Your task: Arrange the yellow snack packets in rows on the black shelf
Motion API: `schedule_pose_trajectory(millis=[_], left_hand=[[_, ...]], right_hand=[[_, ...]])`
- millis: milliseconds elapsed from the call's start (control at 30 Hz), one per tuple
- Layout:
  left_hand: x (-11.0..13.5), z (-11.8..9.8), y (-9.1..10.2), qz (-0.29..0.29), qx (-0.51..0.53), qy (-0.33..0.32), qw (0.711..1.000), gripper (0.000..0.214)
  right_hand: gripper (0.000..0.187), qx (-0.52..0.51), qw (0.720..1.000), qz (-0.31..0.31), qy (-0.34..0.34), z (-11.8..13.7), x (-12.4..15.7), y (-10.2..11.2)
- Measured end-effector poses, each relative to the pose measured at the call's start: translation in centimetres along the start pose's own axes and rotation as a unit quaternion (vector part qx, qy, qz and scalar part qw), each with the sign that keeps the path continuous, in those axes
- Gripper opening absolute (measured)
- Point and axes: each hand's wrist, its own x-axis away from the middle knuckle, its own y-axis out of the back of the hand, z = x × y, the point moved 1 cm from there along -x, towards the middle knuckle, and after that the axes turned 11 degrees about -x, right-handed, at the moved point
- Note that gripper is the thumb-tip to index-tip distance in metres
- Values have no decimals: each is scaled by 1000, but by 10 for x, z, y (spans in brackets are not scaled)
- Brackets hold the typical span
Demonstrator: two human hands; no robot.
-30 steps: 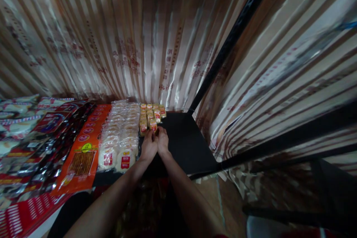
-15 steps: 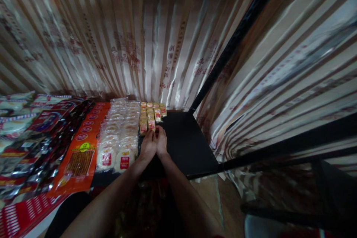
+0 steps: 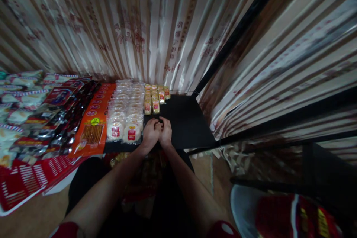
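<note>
Yellow packets (image 3: 156,107) mid-frame, just above person's left hand (image 3: 151,134) and right hand (image 3: 166,132), slightly apart. Hands together, fingers curled inward; cannot tell whether anything is pinched. Front row: two yellow packets. Leftward: white packets (image 3: 132,134), two columns.

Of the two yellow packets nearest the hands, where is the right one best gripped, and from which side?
Probably the right packet by its near end, from the front right: black shelf borders it there, while the left packet sits close beside.
</note>
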Motion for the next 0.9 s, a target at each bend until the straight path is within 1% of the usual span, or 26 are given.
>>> schedule_pose_trajectory(millis=[67,133,200,267,300,367,467,533,633,700,767,900], left_hand=[[19,6,2,-4,14,-20,1000,28],[41,14,5,-20,26,-51,998,26],[65,22,11,-38,35,-82,995,23],[90,32,17,-39,40,-97,994,23],[102,39,19,-30,40,-96,994,24],[123,57,20,2,30,-74,997,26],[143,89,14,57,-23,-20,998,28],[145,109,10,67,-87,25,994,29],[132,127,11,54,-176,81,980,33],[118,133,13,55,-189,98,976,34],[104,137,13,68,-164,111,978,35],[84,146,0,97,-103,156,978,27]], right_hand=[[31,-19,1000,6,-3,4,24,3],[29,-39,999,11,-7,10,49,5],[29,-54,998,12,-9,15,75,8],[28,-58,998,26,-9,18,100,11],[27,-54,998,42,-9,17,112,11],[26,-29,995,91,-22,10,132,10],[26,43,979,185,-77,-9,151,1],[28,82,960,241,-116,-21,155,-10],[32,96,941,294,-138,-33,151,-29],[35,91,941,301,-125,-36,145,-41],[35,88,946,291,-112,-39,138,-53],[31,92,951,270,-119,-48,123,-70]])
